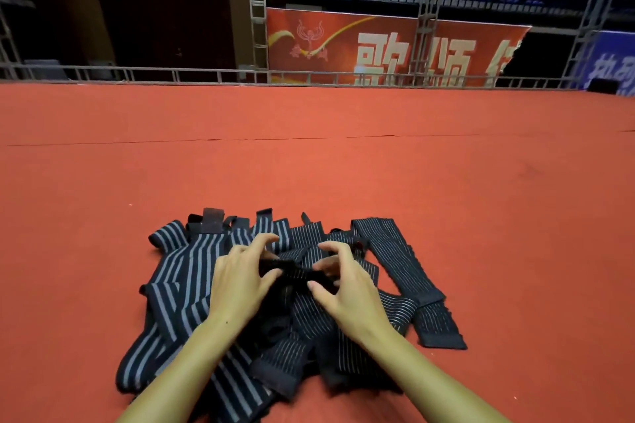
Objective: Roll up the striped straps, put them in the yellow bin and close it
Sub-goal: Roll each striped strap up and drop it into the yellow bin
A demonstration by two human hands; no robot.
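A heap of black straps lies on the red carpet in front of me. Those on the left have wide grey stripes [178, 292]; those on the right have thin pale stripes [398, 257]. Both hands are over the middle of the heap. My left hand [240, 282] and my right hand [343, 285] have curled fingers and pinch the two ends of a small, partly rolled thin-striped strap [295, 273] between them. No yellow bin is in view.
Red carpet [446, 182] spreads wide on all sides. A low metal rail [206, 74] runs along its far edge. Behind it stand a red banner [378, 48], metal truss posts and dark seating.
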